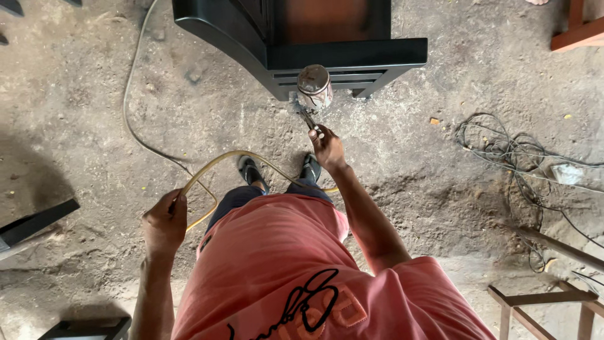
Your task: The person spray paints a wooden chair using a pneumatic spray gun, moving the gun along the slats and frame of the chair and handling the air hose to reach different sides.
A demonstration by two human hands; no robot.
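Left hand point(165, 221), nearest the camera, left of the cabinet line: fingers clenched round a loop of yellowish hose point(207, 171). Hose looks soft and springy, light, likely to kink if pinched hard; best held as a loose bight, as here. It arcs across in front of the feet toward the right hand, then is lost behind the legs.

Right hand point(327, 150), just short of the cabinet point(352, 53): fingers closed on the grip of a spray gun point(313, 94). Gun sits right at the cabinet's lower front edge, cup uppermost, nozzle toward the base mouldings. The metal cup probably makes it top-heavy; judged stiff, moderately weighty, possibly slick with paint residue. The handle below the cup is the sound place to hold. Whether a finger is on the trigger cannot be told; the hand hides it.

Floor point(94, 94): bare concrete, dusty, patchy, with pale overspray under the cabinet's base. No work surface; the cabinet stands straight on the floor. Cabinet is dark, glossy, with a reddish panel higher up.

Left of the cabinet, a thin pale cable point(129, 107) runs away and curls back toward the feet. Right of the cabinet, well apart, a tangle of grey wire point(503, 148). Nearer on that side, a bare wooden frame point(541, 302). Dark furniture parts at the left edge, below the cabinet's level.
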